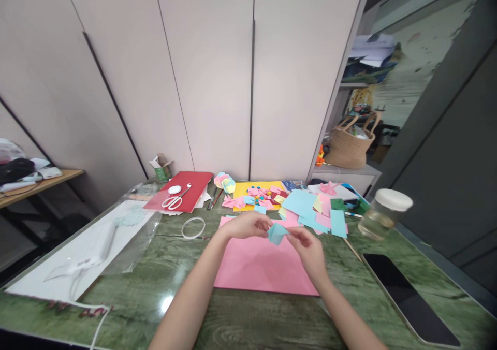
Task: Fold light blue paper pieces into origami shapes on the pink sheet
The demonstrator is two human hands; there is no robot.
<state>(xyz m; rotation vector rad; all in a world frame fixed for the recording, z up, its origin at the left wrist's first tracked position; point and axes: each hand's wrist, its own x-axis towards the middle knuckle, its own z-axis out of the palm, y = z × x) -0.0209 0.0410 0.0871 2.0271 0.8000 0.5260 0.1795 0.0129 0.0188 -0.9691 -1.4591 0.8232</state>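
Note:
Between my two hands is a small piece of folded light-blue paper (277,234), raised over a pink sheet (267,267). My left hand (248,224) pinches its left edge with thumb and fingers. On the other side, my right hand (306,244) grips its right corner between fingertips. Just beyond the hands, small folded pink and blue paper pieces (234,202) lie on and around a yellow sheet (241,188). Loose blue paper sheets (298,203) overlap pink and yellow ones to the right of that.
A black phone (407,295) and a lidded jar of liquid (382,218) stand at the right. Scissors (175,199) rest on a red folder (192,184). A white ring (193,228) lies left of the pink sheet. A white glue gun (93,251) with a cord sits farther left.

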